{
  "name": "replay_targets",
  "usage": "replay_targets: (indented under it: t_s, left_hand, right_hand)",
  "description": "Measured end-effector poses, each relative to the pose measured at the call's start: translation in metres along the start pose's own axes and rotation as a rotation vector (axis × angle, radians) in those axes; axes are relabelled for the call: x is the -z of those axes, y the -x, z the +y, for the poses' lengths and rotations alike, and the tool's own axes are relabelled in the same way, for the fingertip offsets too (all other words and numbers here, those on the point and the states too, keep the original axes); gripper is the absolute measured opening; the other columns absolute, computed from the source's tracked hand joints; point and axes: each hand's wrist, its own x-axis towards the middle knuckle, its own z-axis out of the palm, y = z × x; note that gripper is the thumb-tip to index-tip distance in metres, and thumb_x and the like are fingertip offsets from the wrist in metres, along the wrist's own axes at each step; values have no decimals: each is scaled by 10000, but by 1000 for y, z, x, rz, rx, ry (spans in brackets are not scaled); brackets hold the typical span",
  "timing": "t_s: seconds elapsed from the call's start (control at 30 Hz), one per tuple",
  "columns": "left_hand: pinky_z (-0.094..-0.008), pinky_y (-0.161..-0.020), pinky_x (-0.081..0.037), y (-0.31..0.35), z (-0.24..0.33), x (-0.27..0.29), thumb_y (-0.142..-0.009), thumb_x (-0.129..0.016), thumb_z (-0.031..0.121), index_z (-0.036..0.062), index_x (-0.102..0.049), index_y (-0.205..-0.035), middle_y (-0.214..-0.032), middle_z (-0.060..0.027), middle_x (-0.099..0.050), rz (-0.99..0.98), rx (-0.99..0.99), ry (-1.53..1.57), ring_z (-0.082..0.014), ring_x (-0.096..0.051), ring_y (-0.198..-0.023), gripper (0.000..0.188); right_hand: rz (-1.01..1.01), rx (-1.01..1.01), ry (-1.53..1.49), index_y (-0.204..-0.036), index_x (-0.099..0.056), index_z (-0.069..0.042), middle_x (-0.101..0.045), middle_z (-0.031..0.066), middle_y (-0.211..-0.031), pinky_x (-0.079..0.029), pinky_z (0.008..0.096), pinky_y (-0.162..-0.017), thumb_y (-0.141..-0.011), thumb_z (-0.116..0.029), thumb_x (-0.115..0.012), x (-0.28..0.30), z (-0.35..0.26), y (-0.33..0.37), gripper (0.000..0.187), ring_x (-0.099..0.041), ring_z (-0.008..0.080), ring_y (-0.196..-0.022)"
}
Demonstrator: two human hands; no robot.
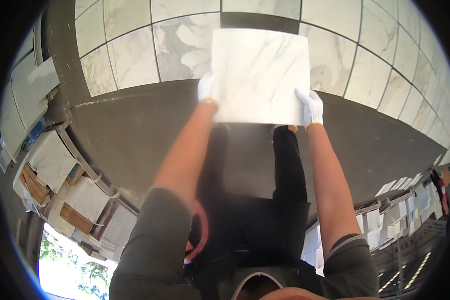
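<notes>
A white marble-patterned tile (260, 75) with grey veins is held out in front of me between both hands. My left hand (205, 89), in a white knitted glove, grips its left edge. At the right edge, my right hand (312, 106) is gripping it too, in a matching glove with the thumb over the tile's face. Part of the left hand's fingers is hidden behind the tile. Beyond the held tile, rows of similar veined tiles (130, 55) lie on the floor. A dark strip of floor (260, 21) shows between them, just past the tile's far edge.
Grey floor (135, 125) runs between me and the laid tiles. Stacked tiles (52, 157) with wooden blocks (76, 219) stand on a metal-framed rack at the left. More upright tiles (385, 225) line the lower right. My legs (289, 165) are below the held tile.
</notes>
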Motion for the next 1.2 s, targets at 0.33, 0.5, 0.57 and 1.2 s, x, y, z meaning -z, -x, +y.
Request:
replay_targets:
  t_s: [0.33, 0.5, 0.57, 1.2]
  left_hand:
    - [-341, -667, -546, -218, -99, -37, -946, -626, 373, 65, -630, -1172, -960, -108, -668, 71, -633, -692, -213, -638, -780, 382]
    - [-389, -799, -514, -240, -112, -43, -923, -577, 473, 39, -664, -1171, -1031, -195, -676, 144, -715, -905, -293, -641, -945, 507]
    - [-408, -851, -502, -248, -107, -45, -913, -557, 513, 29, -678, -1171, -1059, -230, -680, 179, -798, -976, -324, -643, -1011, 561]
    - [-210, -451, -345, -115, -102, 5, -939, -648, 161, 70, -608, -1133, -775, 1, -563, -167, 198, -31, -72, -438, -546, 218]
  right_hand:
    - [-59, 144, -154, -1133, -669, 80, -696, 130, -1100, -464, 316, -963, -838, -63, -743, -34, 57, -175, 335, -629, 216, -1035]
    - [12, 297, 367, -1159, -669, 36, -679, 143, -1138, -439, 328, -980, -859, -201, -755, -28, 76, -206, 392, -594, 224, -1072]
    - [26, 199, 416, -1176, -651, 37, -660, 154, -1171, -424, 339, -999, -851, -255, -775, -30, 77, -210, 454, -569, 226, -1103]
    - [97, 162, 684, -952, -643, 5, -640, 129, -905, -485, 354, -812, -813, -408, -782, -30, 96, -236, 458, -562, 226, -819]
